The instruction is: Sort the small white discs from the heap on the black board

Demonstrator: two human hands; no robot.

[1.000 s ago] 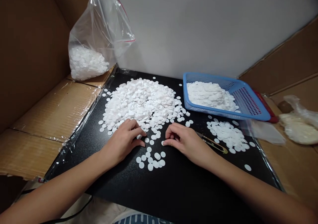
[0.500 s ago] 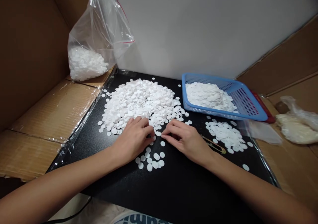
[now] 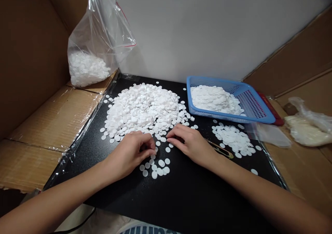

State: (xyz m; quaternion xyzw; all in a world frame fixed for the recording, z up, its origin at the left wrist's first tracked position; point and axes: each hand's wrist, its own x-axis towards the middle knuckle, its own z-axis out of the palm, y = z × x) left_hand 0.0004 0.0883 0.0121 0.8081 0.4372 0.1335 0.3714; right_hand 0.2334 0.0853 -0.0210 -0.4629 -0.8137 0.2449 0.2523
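Observation:
A large heap of small white discs (image 3: 142,107) lies on the black tabletop (image 3: 192,199). My left hand (image 3: 131,152) is at the heap's front edge, thumb and index finger curled together at a disc; whether it is pinched between them is too small to tell. My right hand (image 3: 193,144) rests on the table to the right, its thumb and index finger slightly apart beside loose discs, with nothing visible between them. Several loose discs (image 3: 160,171) lie in front of the heap, between and below my hands.
A blue basket (image 3: 230,116) holding white discs stands at the back right. A smaller disc pile (image 3: 233,139) and a gold-coloured flat object (image 3: 223,151) lie right of my right hand. A clear bag of discs (image 3: 88,68) sits at the back left, another bag (image 3: 308,128) far right.
My left hand has drawn back from the heap a little toward me and its fingers have curled. My right thumb and index finger have parted slightly. The view has shifted a little.

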